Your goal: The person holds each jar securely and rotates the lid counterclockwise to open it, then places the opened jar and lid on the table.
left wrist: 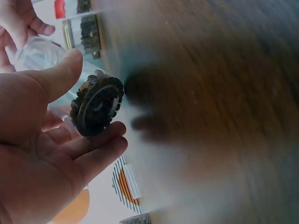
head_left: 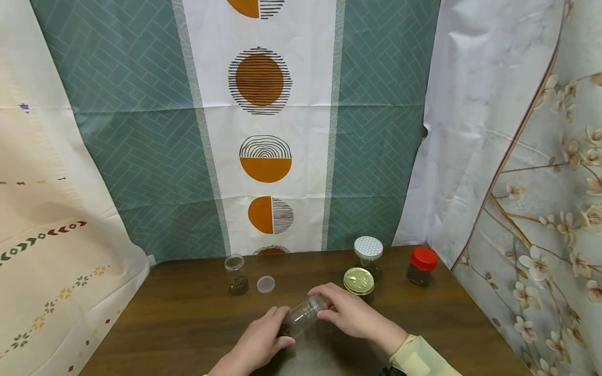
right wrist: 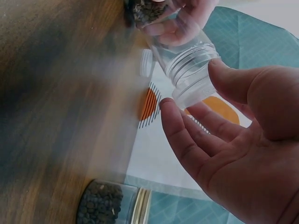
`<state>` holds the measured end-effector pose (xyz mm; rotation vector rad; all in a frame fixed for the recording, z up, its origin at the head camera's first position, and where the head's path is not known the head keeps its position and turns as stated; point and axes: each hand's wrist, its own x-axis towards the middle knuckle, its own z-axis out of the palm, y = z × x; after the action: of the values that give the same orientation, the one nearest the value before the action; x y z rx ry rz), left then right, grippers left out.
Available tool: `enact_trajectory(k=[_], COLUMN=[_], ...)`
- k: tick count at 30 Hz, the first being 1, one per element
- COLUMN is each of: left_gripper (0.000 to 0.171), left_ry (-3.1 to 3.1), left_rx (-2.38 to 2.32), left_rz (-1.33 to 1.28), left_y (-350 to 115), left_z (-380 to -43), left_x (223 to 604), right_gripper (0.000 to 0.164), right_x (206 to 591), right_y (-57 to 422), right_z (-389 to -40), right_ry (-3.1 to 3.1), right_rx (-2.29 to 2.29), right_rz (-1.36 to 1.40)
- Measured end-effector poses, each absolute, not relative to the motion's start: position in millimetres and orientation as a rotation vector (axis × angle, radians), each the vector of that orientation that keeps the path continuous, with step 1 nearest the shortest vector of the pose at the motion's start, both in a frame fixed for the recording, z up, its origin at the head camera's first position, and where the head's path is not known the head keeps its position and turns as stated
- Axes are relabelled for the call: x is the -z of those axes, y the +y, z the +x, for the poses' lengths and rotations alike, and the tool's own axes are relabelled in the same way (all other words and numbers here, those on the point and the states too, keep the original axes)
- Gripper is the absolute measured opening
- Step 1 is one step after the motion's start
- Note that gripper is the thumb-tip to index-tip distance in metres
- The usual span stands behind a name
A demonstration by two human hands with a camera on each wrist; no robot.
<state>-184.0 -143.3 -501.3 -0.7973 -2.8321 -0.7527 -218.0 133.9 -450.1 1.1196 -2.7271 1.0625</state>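
Observation:
A clear plastic jar (head_left: 301, 318) is held tilted above the table, its mouth toward the upper right. My left hand (head_left: 264, 337) grips it around the lower body, thumb on one side and fingers on the other. Small dark grains (left wrist: 98, 103) lie in its bottom end. At the threaded neck, my right hand (head_left: 350, 312) pinches a translucent lid (right wrist: 194, 94) between thumb and fingers. Whether the lid is still engaged on the thread I cannot tell.
An uncapped jar (head_left: 237, 277) with dark contents stands at the back left, a loose translucent lid (head_left: 265, 284) beside it. To the right stand a gold-lidded jar (head_left: 359, 282), a jar with a pale patterned lid (head_left: 369, 249) and a red-lidded jar (head_left: 422, 265). Cloth hangs behind the wooden table (head_left: 164, 313).

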Motion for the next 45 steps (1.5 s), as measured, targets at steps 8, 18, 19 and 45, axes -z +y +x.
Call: enact_trajectory(k=[8, 18, 19, 45], left_gripper=[0.057, 0.059, 0.058, 0.049], left_ry=[-2.91, -2.904, -2.894, -2.918], left_rx=[0.796, 0.842, 0.835, 0.692], left_rz=[-0.714, -0.577, -0.572, -0.376], left_y=[-150, -158, -159, -189], left_z=[-186, -185, -185, -198], left_x=[499, 501, 501, 502], right_gripper=[0.041, 0.04, 0.04, 0.039], right_x=[449, 449, 449, 446], right_y=[134, 133, 133, 117], right_z=[-217, -214, -214, -224], right_ry=[-2.722, -2.723, -2.729, -2.785], right_rx=[-1.054, -1.042, -1.041, -0.854], right_rz=[1.113, 1.107, 1.106, 1.092])
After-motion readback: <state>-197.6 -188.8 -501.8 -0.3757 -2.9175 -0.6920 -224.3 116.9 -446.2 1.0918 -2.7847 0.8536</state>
